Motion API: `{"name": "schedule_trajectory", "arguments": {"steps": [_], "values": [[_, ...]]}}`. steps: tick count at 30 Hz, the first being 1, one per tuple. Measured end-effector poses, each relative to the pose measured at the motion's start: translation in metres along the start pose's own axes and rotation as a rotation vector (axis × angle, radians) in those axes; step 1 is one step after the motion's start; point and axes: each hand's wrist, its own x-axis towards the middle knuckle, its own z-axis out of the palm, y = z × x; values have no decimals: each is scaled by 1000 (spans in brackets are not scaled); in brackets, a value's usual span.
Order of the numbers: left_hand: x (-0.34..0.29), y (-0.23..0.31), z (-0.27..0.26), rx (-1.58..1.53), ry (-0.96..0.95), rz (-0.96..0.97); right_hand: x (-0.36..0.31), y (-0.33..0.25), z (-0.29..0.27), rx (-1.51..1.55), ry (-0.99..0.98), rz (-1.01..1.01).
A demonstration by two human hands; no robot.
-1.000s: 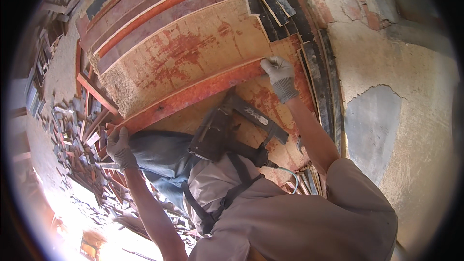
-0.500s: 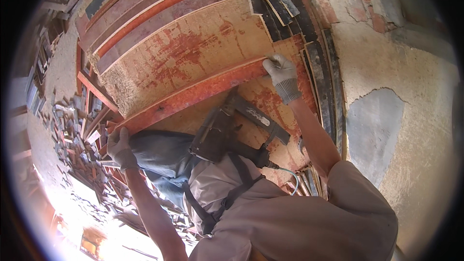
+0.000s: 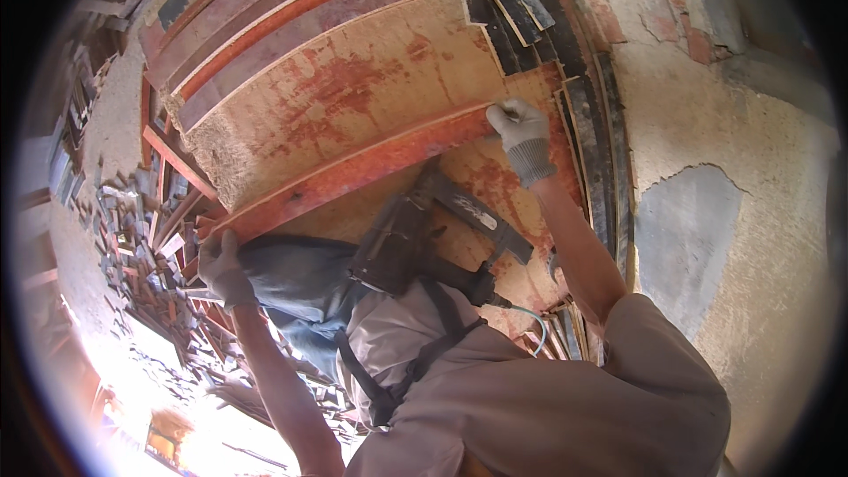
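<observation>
Where the lower edge is filled by a grey-brown shirt [image 3: 565, 406]: the cloth is crossed by black straps [image 3: 446, 311], and dark blue cloth [image 3: 300, 274] is seen beside it on the left.
Bare forearms [image 3: 283, 389]: both are stretched forward and spread wide, the left one toward the scrap side, the right one toward the pale surface [image 3: 751, 124].
Black power tool [image 3: 389, 247]: it is left untouched between the shirt and the strip being held, its body tilted; a thin pale-blue hose [image 3: 537, 322] is seen below its grip.
Left hand [image 3: 221, 267]: a light knitted glove is worn; the fingers are closed on the strip's left end, with their tips partly hidden.
Right hand [image 3: 523, 128]: it is gloved likewise; the strip's right end is pinched between thumb and fingers.
Red wooden strip [image 3: 353, 178]: it is held by both ends, slanting upward to the right, across the middle of the board.
Board [image 3: 371, 79]: its tan face is blotched with red stains, and its left edge is seen to be rough.
Dark strips [image 3: 579, 119]: they are stacked lengthwise along the board's right side.
Reddish and purple-brown strips [image 3: 309, 44]: they are laid side by side across the board's far part.
Scrap pile [image 3: 168, 274]: small wooden offcuts are heaped loosely on the left.
Pale surface: it is marked by a grey patch [image 3: 689, 230] and reddish areas; whether wall or floor is shown cannot be told.
</observation>
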Motion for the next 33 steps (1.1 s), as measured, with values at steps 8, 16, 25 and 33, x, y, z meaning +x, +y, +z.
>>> {"name": "schedule_trajectory", "arguments": {"steps": [8, 16, 25, 33], "values": [[-54, 69, 82, 434, 95, 741, -12, -11, 5, -9, 81, 84], [-89, 113, 166, 364, -271, 732, -9, -7, 7, -9, 132, 78], [-87, 121, 170, 325, -236, 748, -9, -6, 3, 58, 46, 149], [-84, 121, 173, 319, -233, 748, -187, -47, 18, -946, -389, -325]]}}
